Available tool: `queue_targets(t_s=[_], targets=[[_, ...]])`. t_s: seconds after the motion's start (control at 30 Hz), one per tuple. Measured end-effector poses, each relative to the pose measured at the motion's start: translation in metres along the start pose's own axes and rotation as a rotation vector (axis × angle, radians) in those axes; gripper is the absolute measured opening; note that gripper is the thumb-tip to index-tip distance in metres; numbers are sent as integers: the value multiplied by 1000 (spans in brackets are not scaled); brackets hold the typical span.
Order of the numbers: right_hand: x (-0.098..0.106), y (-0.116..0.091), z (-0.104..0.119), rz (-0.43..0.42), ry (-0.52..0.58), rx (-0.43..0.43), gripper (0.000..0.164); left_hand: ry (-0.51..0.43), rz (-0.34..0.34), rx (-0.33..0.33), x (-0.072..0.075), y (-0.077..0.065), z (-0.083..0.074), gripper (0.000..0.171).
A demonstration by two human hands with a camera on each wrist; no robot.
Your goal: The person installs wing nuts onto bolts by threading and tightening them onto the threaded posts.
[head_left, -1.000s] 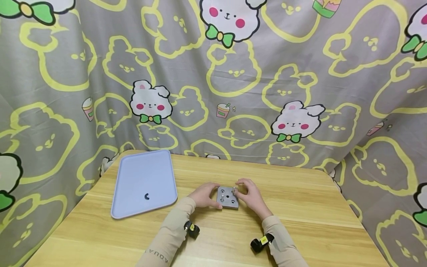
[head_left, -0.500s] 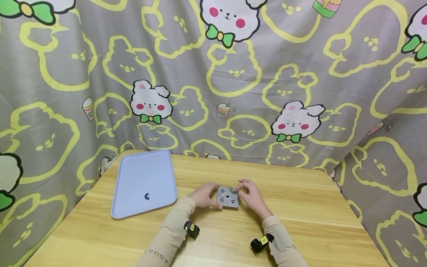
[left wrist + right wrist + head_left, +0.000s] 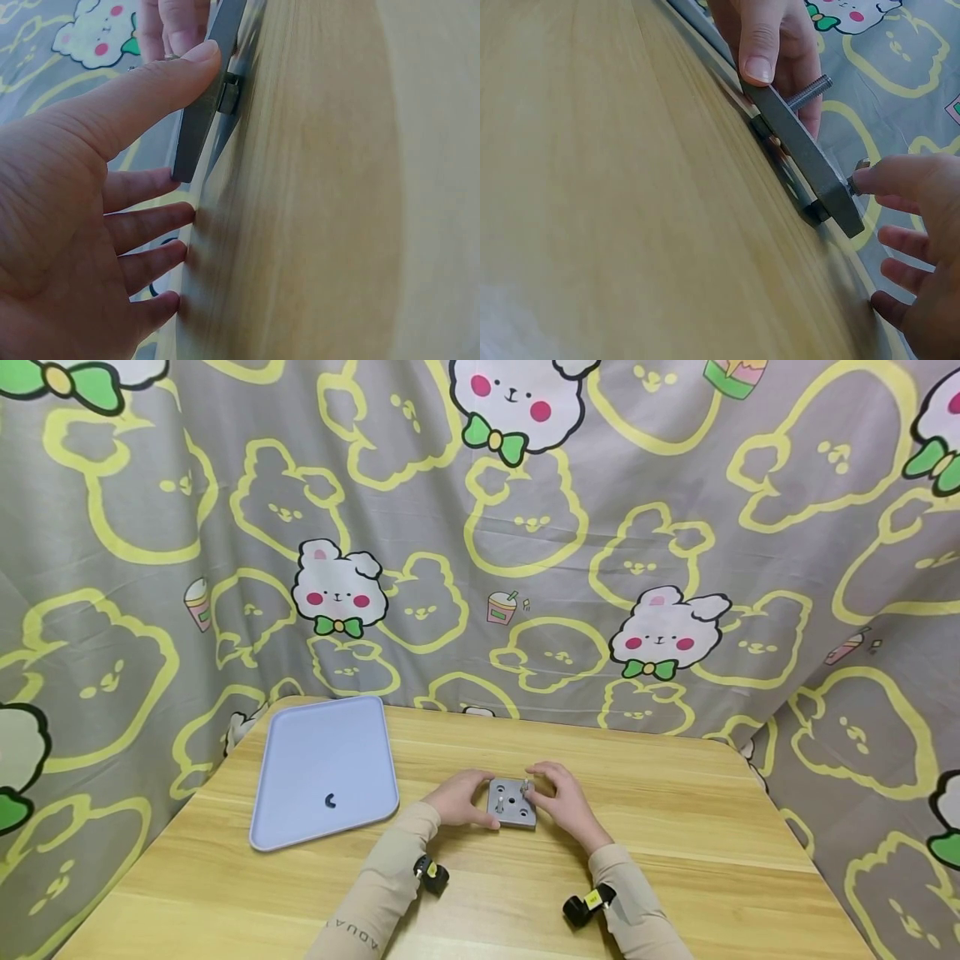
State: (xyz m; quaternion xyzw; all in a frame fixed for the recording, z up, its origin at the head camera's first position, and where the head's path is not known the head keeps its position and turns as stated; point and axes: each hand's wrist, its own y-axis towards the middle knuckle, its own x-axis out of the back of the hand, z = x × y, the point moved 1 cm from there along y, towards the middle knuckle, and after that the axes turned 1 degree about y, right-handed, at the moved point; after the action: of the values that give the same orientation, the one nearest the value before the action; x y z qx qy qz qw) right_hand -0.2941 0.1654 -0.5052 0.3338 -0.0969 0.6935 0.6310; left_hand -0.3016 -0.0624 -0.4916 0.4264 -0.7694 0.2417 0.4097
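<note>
A grey square metal plate (image 3: pixel 512 814) with several holes is held just off the table, resting on bolt heads (image 3: pixel 820 213) beneath it. My left hand (image 3: pixel 455 799) grips its left side, thumb on the near edge and index finger at the far edge. One threaded bolt (image 3: pixel 810 91) sticks up bare through the plate near that hand. At the far right corner my right hand (image 3: pixel 564 800) pinches a small wing nut (image 3: pixel 862 164) on the other upright bolt, thumb against it. The fingers partly hide that nut.
A light blue tray (image 3: pixel 322 743) lies at the left of the wooden table (image 3: pixel 660 793), with a small dark curved piece (image 3: pixel 330 801) on it. A patterned curtain (image 3: pixel 420 527) hangs behind the table and around its sides.
The right fingers drew back slightly from the wing nut half a second ago, and now close round it again. The left hand and the plate keep their place.
</note>
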Motion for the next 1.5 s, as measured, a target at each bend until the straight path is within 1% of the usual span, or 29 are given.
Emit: queue_targets(t_s=[0.07, 0.23, 0.33, 0.5, 0.73, 0.93, 1.03, 1.17, 1.23, 1.3, 1.43, 1.5], targets=[[0, 0, 1, 0, -3, 3, 30, 6, -4, -3, 0, 0, 1, 91], [1, 0, 3, -43, 24, -11, 11, 9, -7, -8, -1, 1, 2, 91], [0, 0, 3, -55, 42, -31, 6, 8, -6, -8, -1, 2, 2, 92], [1, 0, 5, -58, 50, -43, 5, 4, -6, -2, -1, 2, 2, 92], [1, 0, 4, -68, 44, -25, 9, 8, -6, 2, -2, 2, 3, 93], [0, 0, 3, -47, 28, -17, 6, 6, -7, -6, -1, 1, 2, 91], [1, 0, 4, -34, 30, -18, 11, 10, -7, -10, -1, 1, 2, 91], [1, 0, 4, -6, 20, -32, 33, 11, -5, -9, -1, 1, 2, 91], [1, -1, 3, 10, 11, -30, 39, 12, -5, -10, -2, 2, 2, 91], [1, -1, 3, 16, 1, -23, 35, 15, -6, -9, -2, 2, 3, 91], [0, 0, 2, -11, 21, -29, 13, 12, -7, -5, -2, 2, 2, 91], [0, 0, 3, -31, 38, -37, 11, 9, -6, -2, -2, 1, 2, 91]])
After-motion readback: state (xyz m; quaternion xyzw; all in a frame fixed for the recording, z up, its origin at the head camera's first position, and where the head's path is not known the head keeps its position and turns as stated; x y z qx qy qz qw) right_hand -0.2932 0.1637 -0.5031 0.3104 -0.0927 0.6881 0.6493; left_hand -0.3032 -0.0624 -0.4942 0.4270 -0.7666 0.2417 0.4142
